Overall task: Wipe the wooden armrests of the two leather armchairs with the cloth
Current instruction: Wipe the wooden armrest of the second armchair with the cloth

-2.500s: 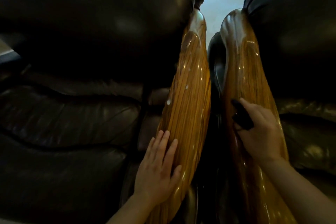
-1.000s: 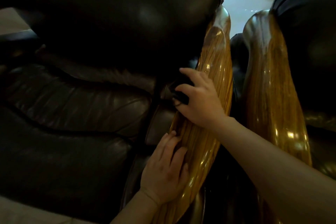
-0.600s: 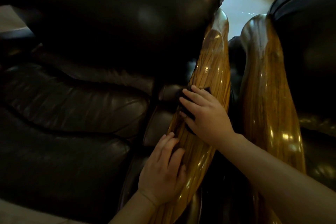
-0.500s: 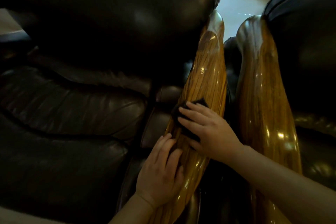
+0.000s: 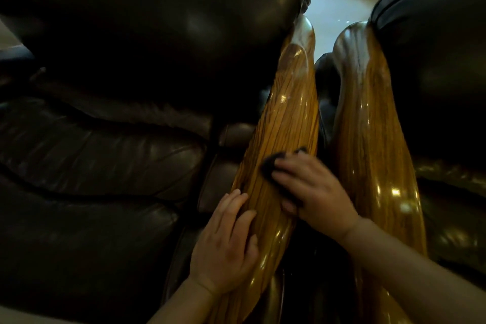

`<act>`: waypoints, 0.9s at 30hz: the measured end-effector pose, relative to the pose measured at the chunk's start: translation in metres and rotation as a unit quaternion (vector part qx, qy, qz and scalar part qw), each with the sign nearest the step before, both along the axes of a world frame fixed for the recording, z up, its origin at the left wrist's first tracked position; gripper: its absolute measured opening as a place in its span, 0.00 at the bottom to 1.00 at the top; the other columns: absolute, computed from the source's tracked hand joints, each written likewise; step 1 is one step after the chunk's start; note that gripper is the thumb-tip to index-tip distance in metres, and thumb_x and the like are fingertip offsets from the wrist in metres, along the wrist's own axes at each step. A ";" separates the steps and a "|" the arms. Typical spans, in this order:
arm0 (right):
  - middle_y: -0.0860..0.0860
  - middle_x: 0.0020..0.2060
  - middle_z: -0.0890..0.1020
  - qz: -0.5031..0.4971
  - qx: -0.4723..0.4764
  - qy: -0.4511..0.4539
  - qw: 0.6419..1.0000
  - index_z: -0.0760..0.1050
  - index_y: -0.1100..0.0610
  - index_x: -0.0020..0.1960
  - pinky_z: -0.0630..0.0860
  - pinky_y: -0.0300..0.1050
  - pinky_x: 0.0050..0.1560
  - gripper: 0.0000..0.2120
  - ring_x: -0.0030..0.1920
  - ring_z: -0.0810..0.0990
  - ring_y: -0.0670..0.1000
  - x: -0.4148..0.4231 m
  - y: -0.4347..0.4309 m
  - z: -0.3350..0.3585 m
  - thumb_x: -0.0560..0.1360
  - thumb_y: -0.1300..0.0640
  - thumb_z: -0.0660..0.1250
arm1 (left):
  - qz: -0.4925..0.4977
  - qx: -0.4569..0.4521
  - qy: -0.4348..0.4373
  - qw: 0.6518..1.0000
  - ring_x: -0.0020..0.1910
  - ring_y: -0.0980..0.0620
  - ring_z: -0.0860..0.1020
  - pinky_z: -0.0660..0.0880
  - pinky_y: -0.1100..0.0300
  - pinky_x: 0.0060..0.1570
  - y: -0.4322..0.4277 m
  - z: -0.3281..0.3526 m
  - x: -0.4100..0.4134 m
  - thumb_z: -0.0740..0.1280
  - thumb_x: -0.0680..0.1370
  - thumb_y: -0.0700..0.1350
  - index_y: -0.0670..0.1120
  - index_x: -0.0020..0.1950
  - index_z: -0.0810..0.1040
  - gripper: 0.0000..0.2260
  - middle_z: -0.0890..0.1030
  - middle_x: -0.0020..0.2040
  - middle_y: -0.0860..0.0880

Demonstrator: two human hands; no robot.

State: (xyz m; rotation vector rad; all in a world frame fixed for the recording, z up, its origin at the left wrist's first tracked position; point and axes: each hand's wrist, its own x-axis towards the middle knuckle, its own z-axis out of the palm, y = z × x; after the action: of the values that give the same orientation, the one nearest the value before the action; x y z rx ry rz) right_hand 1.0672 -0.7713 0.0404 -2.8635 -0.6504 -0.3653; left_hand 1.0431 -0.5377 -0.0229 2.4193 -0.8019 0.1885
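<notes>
2 hands lie on 1 wooden armrest (image 5: pixel 289 118): the right hand (image 5: pixel 313 192) presses the dark cloth (image 5: pixel 267 167) flat under spread fingers, and the left hand (image 5: pixel 226 244) rests flat, fingers straight, just below it, holding nothing.

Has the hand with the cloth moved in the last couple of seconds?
Yes. The right hand crossed from the right armrest to the left armrest with the cloth.
</notes>
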 end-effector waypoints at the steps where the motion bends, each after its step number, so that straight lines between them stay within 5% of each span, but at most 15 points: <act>1: 0.56 0.60 0.80 -0.071 0.036 -0.009 0.997 0.80 0.57 0.60 0.73 0.63 0.63 0.16 0.62 0.76 0.58 0.015 0.005 0.010 0.74 0.53 0.69 | -0.002 -0.011 0.000 1.000 0.77 0.49 0.60 0.60 0.49 0.75 0.000 0.001 0.000 0.62 0.77 0.49 0.46 0.64 0.72 0.16 0.67 0.72 0.45; 4: 0.44 0.50 0.80 -0.184 0.259 -0.002 0.948 0.77 0.49 0.60 0.80 0.53 0.49 0.13 0.51 0.79 0.47 0.042 0.027 0.035 0.77 0.48 0.64 | -0.002 -0.066 0.022 0.998 0.76 0.50 0.63 0.63 0.51 0.74 0.002 0.008 -0.002 0.61 0.78 0.48 0.45 0.63 0.72 0.15 0.66 0.72 0.46; 6: 0.41 0.48 0.80 -0.190 0.385 0.025 0.903 0.75 0.44 0.59 0.83 0.50 0.44 0.12 0.48 0.81 0.43 0.051 0.043 0.042 0.78 0.43 0.62 | 0.019 -0.134 0.064 0.989 0.74 0.55 0.64 0.63 0.61 0.72 0.004 0.015 -0.003 0.60 0.78 0.47 0.46 0.64 0.71 0.15 0.65 0.72 0.48; 9: 0.47 0.58 0.79 -0.177 0.196 0.031 0.964 0.76 0.49 0.60 0.74 0.59 0.62 0.18 0.62 0.76 0.49 0.046 0.057 0.030 0.79 0.39 0.59 | 0.090 -0.225 0.103 0.965 0.70 0.59 0.67 0.64 0.71 0.65 0.008 0.020 -0.002 0.60 0.77 0.47 0.47 0.65 0.70 0.16 0.66 0.70 0.50; 12: 0.54 0.73 0.71 -0.070 0.032 0.043 0.996 0.73 0.53 0.69 0.55 0.60 0.77 0.26 0.77 0.61 0.56 0.014 0.066 -0.001 0.76 0.42 0.64 | 0.113 -0.266 0.147 0.946 0.68 0.53 0.70 0.69 0.66 0.63 0.019 0.021 -0.002 0.58 0.78 0.49 0.49 0.68 0.70 0.18 0.67 0.70 0.52; 18: 0.53 0.74 0.69 0.166 -0.069 0.069 0.981 0.70 0.52 0.71 0.52 0.59 0.78 0.29 0.79 0.58 0.57 -0.055 0.070 -0.038 0.75 0.39 0.67 | 0.088 -0.176 0.172 0.965 0.67 0.61 0.69 0.69 0.67 0.62 0.034 0.029 0.001 0.55 0.80 0.56 0.55 0.69 0.68 0.18 0.68 0.69 0.58; 23: 0.55 0.73 0.71 -0.110 0.022 0.030 0.993 0.72 0.55 0.69 0.53 0.59 0.78 0.25 0.78 0.59 0.56 -0.014 0.058 -0.016 0.75 0.46 0.64 | 0.052 -0.129 0.149 0.979 0.66 0.66 0.68 0.67 0.71 0.59 0.027 0.039 0.010 0.54 0.80 0.55 0.55 0.71 0.66 0.20 0.66 0.71 0.57; 27: 0.52 0.76 0.65 -0.003 -0.001 0.048 0.999 0.67 0.52 0.72 0.51 0.58 0.79 0.31 0.80 0.53 0.54 -0.047 0.058 -0.031 0.73 0.41 0.66 | 0.056 -0.128 0.150 0.979 0.67 0.64 0.66 0.69 0.63 0.60 0.011 0.044 0.019 0.53 0.79 0.58 0.56 0.73 0.64 0.22 0.63 0.74 0.57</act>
State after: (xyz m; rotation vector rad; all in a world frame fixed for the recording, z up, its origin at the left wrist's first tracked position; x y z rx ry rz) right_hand 1.0207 -0.7134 0.0098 -2.8638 -0.6259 -0.2258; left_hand 1.0617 -0.5271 0.0209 2.1792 -0.4744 -0.0316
